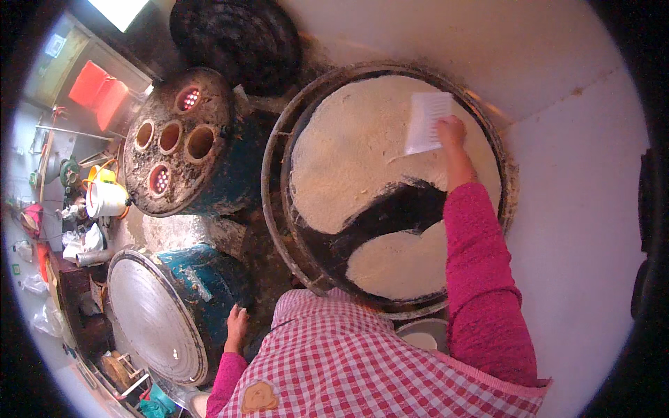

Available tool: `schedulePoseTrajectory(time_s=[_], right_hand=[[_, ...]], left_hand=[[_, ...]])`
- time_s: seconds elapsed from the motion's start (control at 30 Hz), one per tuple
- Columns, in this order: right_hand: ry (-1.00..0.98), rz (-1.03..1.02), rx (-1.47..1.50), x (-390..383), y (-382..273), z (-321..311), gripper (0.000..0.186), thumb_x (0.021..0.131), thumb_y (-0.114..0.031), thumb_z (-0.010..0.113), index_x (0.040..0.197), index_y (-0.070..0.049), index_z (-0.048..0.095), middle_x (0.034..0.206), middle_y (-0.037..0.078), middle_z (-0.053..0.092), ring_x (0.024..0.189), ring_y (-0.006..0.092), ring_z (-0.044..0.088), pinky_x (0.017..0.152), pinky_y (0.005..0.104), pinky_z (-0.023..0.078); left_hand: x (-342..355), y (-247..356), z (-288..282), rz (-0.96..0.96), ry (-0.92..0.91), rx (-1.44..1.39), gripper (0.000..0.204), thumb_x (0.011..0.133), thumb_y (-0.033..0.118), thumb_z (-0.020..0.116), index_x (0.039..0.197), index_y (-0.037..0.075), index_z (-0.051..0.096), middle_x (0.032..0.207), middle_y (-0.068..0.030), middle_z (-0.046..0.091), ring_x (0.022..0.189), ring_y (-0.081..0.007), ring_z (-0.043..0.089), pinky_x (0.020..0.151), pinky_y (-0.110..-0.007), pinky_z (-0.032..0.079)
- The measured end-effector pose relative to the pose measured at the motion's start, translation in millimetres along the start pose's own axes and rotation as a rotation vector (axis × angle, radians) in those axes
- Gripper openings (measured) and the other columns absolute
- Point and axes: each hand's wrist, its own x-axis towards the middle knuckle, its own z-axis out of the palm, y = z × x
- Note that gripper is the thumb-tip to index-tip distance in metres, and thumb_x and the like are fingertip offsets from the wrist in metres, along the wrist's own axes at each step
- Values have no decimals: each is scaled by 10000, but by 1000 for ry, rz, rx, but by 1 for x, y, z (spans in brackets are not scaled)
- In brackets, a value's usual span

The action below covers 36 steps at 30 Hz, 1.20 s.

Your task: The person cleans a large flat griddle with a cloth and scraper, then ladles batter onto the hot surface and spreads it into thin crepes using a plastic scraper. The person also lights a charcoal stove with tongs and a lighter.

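My right hand [451,132] grips a white plastic scraper [426,122] with a ribbed edge near the fingers. The scraper rests on pale batter [348,150] spread thinly over a large round black griddle [390,212]. A dark curved band of bare griddle lies between the wide batter layer and a smaller batter patch [397,261] on the near side. My left hand [237,326] hangs low at my left side, its fingers loosely apart with nothing seen in them. It is nearest to a blue drum-shaped stove [202,285] topped by a round grey plate [155,317].
Left of the griddle stands a round stove [157,184] with several holes, two glowing red. A dark round lid [237,42] leans at the back. A pale bowl [421,338] sits below the griddle. White buckets [106,198] crowd the left; a wall [571,209] bounds the right.
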Motion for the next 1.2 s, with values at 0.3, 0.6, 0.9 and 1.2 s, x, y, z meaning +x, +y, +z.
schedulePoseTrajectory(time_s=[0.3, 0.6, 0.9, 1.2], right_hand=[[132, 622, 734, -53, 170, -134, 201, 757, -138, 602, 936, -46, 604, 823, 86, 639, 716, 211, 622, 593, 345, 493], [-20, 486, 661, -84, 118, -226, 280, 795, -193, 587, 1024, -31, 579, 932, 147, 630, 869, 272, 599, 727, 392, 485], [-95, -97, -431, -95, 40, -164, 210, 812, -244, 513, 888, -69, 598, 829, 183, 598, 789, 376, 561, 696, 456, 445], [-124, -50, -626, -194, 37, -209, 165, 826, -231, 502, 898, -104, 581, 844, 152, 594, 804, 349, 563, 680, 461, 443]], left_hand=[[34, 1, 4, 4, -143, 1, 520, 846, 206, 539, 1287, -16, 379, 861, -11, 530, 692, -110, 483, 597, -237, 398], [36, 10, 0, 64, -126, 158, 509, 829, 201, 534, 1259, -37, 400, 845, -20, 544, 709, -110, 496, 630, -236, 419], [7, 9, -4, 161, -91, 80, 125, 834, 195, 530, 777, 92, 490, 645, 21, 452, 553, -88, 418, 468, -248, 351], [26, 15, 3, 186, -151, 96, 172, 816, 186, 523, 916, 47, 541, 720, -5, 499, 665, -123, 481, 568, -269, 389]])
